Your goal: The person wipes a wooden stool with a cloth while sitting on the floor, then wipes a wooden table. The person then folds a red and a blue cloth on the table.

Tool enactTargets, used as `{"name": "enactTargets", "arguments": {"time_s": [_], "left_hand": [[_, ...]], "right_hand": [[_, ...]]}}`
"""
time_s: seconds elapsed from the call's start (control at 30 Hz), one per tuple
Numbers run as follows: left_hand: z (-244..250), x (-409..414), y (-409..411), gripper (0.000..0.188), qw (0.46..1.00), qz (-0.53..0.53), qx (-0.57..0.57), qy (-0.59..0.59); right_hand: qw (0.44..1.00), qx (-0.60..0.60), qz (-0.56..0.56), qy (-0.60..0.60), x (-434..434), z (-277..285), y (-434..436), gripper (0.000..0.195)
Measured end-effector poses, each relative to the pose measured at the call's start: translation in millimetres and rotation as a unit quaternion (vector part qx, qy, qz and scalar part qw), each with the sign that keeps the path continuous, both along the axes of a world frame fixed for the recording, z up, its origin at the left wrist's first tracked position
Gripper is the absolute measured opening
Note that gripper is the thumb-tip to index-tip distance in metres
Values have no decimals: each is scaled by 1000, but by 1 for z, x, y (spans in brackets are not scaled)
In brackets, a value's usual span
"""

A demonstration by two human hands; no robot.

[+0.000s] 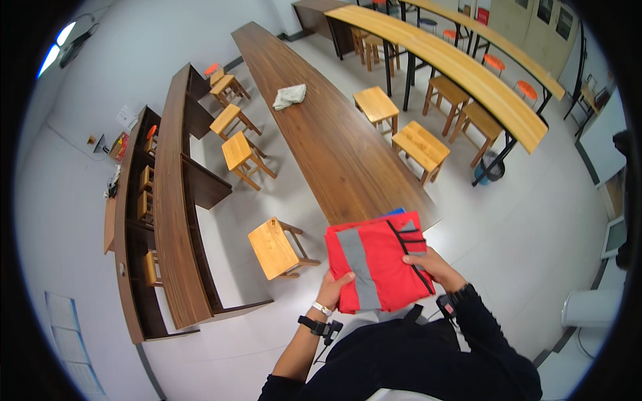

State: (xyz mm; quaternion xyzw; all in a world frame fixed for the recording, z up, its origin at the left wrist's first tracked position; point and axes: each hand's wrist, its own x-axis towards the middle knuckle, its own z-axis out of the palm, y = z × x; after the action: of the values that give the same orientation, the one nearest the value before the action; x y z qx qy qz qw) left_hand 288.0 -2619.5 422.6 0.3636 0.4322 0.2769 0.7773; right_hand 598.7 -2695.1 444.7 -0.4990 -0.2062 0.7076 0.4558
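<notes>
Between my two hands is a stack of folded red cloth garments (383,275), with grey reflective strips and black piping on the top one. My left hand (333,290) grips its left edge, thumb on top. At the right edge, my right hand (434,265) holds it with the thumb over the black piping. A bit of blue material (396,212) shows at the far edge of the stack. The stack is held at the near end of a long dark wooden table (346,165). Farther along that table lies a crumpled whitish cloth (290,96).
Wooden stools stand on both sides of the long table, one (276,249) close to my left. Dark wooden benches with open shelves (180,225) line the left. A curved light wood table (451,55) and a lined waste bin (490,168) are at the right.
</notes>
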Motion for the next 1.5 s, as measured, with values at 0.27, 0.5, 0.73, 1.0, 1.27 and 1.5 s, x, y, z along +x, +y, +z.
{"name": "enactTargets", "arguments": {"time_s": [0.27, 0.5, 0.73, 1.0, 1.27, 1.5], "left_hand": [[-5, -45, 104, 52, 990, 109, -55, 71], [-22, -24, 242, 59, 999, 17, -9, 37], [-142, -3, 409, 78, 879, -125, 348, 301], [-164, 39, 422, 86, 826, -239, 317, 400], [-197, 52, 419, 72, 929, -291, 95, 206], [-192, 54, 460, 49, 934, -308, -37, 180]], "right_hand": [[997, 6, 67, -31, -39, -33, 154, 58], [994, 10, -83, -69, -53, -55, 215, 61], [897, -129, -150, -396, -49, -170, 205, 94], [920, -187, -232, -254, -93, -173, 229, 108], [903, -115, -281, -304, -95, -228, 235, 70], [920, -136, -309, -201, -119, -198, 271, 59]]}}
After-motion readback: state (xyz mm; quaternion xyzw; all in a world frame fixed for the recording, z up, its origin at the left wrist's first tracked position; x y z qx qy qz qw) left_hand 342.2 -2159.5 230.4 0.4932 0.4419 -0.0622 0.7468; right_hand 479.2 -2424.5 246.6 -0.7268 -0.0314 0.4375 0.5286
